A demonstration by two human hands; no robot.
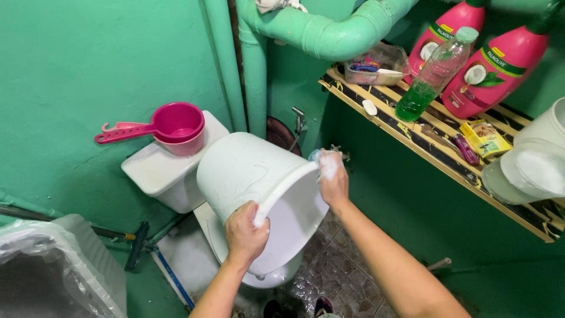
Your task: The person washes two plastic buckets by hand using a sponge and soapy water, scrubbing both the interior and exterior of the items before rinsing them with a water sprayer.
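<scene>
My left hand [244, 232] grips the rim of the white bucket [253, 182], fingers clenched on the edge, bucket tipped on its side over the toilet [176, 176]. My right hand [332, 179] is closed round a soapy sponge [326, 165] w/ foam, pressed on the far rim. 2 pink dippers [173, 126] sit on the tank.

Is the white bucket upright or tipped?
Tipped. The white bucket lies on its side above the toilet; the left hand grips its rim, the right hand presses a soapy sponge there.
</scene>
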